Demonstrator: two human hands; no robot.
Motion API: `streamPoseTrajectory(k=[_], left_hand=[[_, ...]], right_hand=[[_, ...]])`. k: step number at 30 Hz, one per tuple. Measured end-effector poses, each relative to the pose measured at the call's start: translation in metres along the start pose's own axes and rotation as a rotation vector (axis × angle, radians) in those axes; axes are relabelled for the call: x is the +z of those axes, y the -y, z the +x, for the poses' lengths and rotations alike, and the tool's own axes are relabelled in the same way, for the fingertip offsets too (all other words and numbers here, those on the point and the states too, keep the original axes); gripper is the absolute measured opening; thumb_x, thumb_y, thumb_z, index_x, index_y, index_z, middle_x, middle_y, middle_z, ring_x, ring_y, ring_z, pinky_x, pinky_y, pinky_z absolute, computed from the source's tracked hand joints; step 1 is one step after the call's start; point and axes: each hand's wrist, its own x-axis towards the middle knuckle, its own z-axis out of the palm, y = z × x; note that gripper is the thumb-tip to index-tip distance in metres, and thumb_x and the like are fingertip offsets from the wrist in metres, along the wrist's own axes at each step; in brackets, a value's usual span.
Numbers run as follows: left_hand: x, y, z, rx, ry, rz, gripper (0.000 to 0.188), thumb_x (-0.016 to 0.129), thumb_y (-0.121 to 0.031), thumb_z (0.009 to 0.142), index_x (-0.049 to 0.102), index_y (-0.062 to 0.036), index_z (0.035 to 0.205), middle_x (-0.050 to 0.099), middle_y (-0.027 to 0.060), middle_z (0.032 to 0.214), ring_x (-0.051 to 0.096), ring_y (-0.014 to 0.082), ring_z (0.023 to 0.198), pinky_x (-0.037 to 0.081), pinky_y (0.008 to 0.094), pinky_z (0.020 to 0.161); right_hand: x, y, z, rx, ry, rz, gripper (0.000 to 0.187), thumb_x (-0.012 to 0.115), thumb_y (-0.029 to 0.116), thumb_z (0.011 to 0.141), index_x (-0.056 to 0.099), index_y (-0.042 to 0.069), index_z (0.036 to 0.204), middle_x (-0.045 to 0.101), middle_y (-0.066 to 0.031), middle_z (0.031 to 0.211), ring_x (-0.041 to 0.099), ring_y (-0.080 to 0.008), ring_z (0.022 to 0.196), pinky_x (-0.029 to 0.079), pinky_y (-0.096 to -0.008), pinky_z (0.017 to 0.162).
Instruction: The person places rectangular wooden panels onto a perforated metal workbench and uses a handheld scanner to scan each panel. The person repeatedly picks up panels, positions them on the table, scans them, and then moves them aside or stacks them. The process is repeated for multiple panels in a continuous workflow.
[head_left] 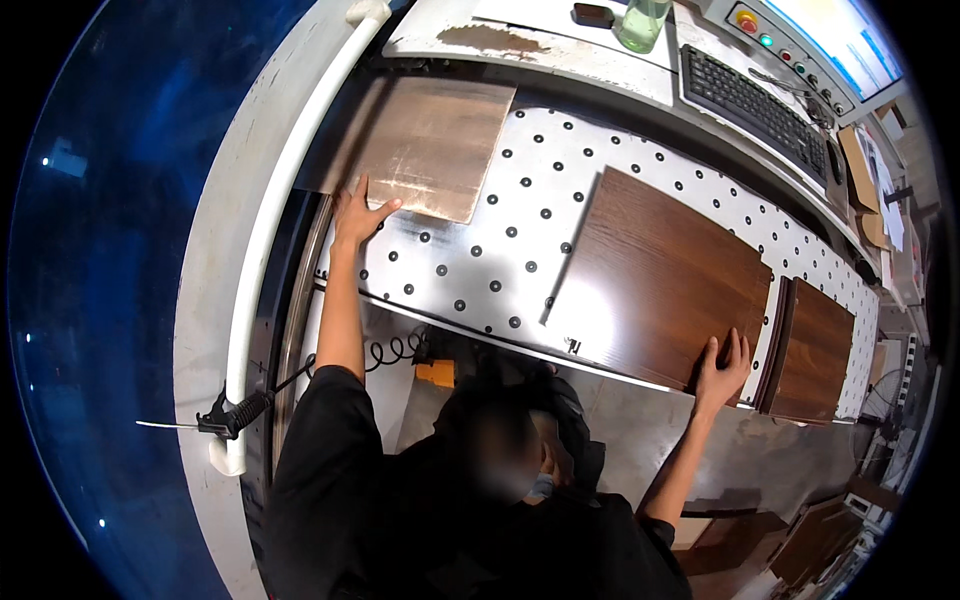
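Note:
My left hand (357, 213) rests with thumb and fingers spread on the near edge of a scuffed, lighter brown wooden board (435, 140). Pale scratches run across that board's near part. To the right, a larger dark brown wood-grain panel (655, 260) lies flat, with glare on its near left corner. The fingers of my right hand (722, 372) are apart and touch this panel by its near right corner; nothing is gripped. Just right of that hand sits a small stack of narrower dark brown panels (815, 350). All lie on a white table (480, 250) dotted with black round studs.
Behind the table a white desk holds a black keyboard (750, 110), a greenish bottle (642, 28) and a small black box (592, 14). A control panel (790, 55) adjoins the screen. A white rail (285, 190) runs along the left; a coiled black hose (395, 350) hangs below.

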Motion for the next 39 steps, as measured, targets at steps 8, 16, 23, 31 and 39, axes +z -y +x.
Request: streamPoseTrajectory(k=[8,16,23,31,39], left_hand=[[-0.018,-0.023,-0.002,-0.036,-0.025,-0.038,0.117,0.066,-0.082,0.074,0.036,-0.0053,0.158,0.042,0.0329,0.153,0.041,0.0442,0.144,0.036,0.0459,0.117],[-0.027,0.033,-0.021,-0.110,-0.486,-0.427,0.093,0.058,-0.055,0.099,0.025,0.0134,0.153,0.032,0.0322,0.159,0.033,0.0380,0.149,0.025,0.0396,0.122],[0.038,-0.017,-0.059,-0.157,-0.214,-0.081,0.118,0.055,-0.074,0.090,0.015,0.0152,0.156,0.007,0.0365,0.164,-0.002,0.0463,0.156,-0.004,0.0592,0.123],[0.031,-0.030,-0.004,-0.287,-0.228,-0.073,0.130,0.059,-0.084,0.080,0.014,0.0105,0.158,0.003,0.0357,0.165,-0.009,0.0516,0.153,-0.006,0.0715,0.116],[0.020,0.021,0.059,-0.256,-0.227,-0.137,0.124,0.060,-0.085,0.077,0.028,0.0023,0.158,0.018,0.0336,0.162,0.005,0.0570,0.150,0.005,0.0721,0.117]], right_hand=[[0.051,0.168,-0.002,-0.051,0.069,0.175,0.042,0.076,0.031,0.088,0.073,0.012,0.125,0.057,-0.0244,0.137,0.050,-0.0407,0.129,0.041,-0.0481,0.110],[0.099,0.319,-0.035,-0.165,0.584,0.749,0.045,0.072,0.019,0.091,0.064,0.001,0.131,0.057,-0.0299,0.138,0.052,-0.0408,0.134,0.040,-0.0461,0.115],[0.133,0.309,-0.088,-0.551,0.376,0.459,0.045,0.071,0.012,0.087,0.063,0.004,0.130,0.043,-0.0293,0.149,0.040,-0.0493,0.140,0.034,-0.0589,0.116],[0.127,0.310,-0.081,-0.539,0.407,0.495,0.045,0.070,0.010,0.086,0.063,0.002,0.130,0.044,-0.0303,0.146,0.040,-0.0503,0.138,0.033,-0.0598,0.115],[0.122,0.315,-0.079,-0.532,0.433,0.477,0.046,0.069,0.011,0.087,0.062,0.001,0.131,0.042,-0.0305,0.147,0.037,-0.0497,0.139,0.029,-0.0593,0.117]])
